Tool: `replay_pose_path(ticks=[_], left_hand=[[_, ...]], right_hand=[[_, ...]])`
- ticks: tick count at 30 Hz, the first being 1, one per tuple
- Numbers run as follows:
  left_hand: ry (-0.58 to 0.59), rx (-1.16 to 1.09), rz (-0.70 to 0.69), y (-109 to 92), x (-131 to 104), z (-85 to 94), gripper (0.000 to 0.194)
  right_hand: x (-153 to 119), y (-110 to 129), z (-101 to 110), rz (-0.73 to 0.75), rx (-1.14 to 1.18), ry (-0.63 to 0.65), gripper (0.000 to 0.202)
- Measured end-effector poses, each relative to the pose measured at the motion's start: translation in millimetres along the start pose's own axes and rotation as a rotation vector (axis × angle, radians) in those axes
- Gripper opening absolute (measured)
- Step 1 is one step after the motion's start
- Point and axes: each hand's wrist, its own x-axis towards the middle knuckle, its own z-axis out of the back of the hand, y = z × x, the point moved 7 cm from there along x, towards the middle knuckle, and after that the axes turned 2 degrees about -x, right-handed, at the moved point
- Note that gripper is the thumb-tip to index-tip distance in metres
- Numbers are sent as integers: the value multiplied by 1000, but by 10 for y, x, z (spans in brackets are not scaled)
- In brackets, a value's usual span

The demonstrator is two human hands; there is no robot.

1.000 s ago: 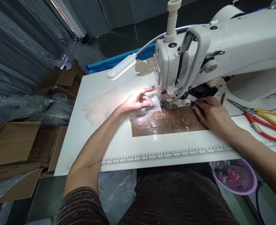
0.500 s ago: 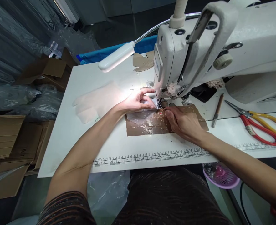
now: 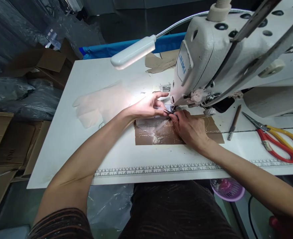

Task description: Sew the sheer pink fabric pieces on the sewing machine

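My left hand (image 3: 153, 105) pinches the edge of a thin whitish fabric (image 3: 148, 124) just left of the needle area of the white sewing machine (image 3: 198, 49). Close beside it, my right hand (image 3: 190, 127) is closed around a small dark pointed tool (image 3: 168, 112), whose tip reaches my left fingertips. Under both hands, a brown taped sheet (image 3: 158, 136) lies on the white table. The presser foot is partly hidden by my fingers and the machine head.
Pale sheer fabric (image 3: 99, 103) lies at the left. A lamp (image 3: 134, 53) hangs above. Brown pieces (image 3: 161, 62) are behind; a pen-like tool (image 3: 234, 122) and red-and-yellow scissors (image 3: 278, 136) lie right. A ruler strip (image 3: 161, 171) runs along the front edge.
The view has shifted, so the machine appears larger and farther right. My right hand has moved closer to my left fingertips, and the dark tool now shows between them.
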Motion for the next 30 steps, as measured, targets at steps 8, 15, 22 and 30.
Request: replay_pose_path(ticks=[8, 15, 22, 30], left_hand=[[-3, 25, 30, -41, -26, -24, 91], [5, 37, 22, -20, -22, -22, 82], [-8, 24, 21, -23, -28, -21, 82], [4, 49, 30, -15, -28, -21, 88]], right_hand=[[75, 52, -5, -48, -5, 79, 47], [95, 48, -1, -119, -13, 182, 39], [106, 41, -9, -168, -17, 204, 39], [99, 92, 16, -164, -10, 228, 37]])
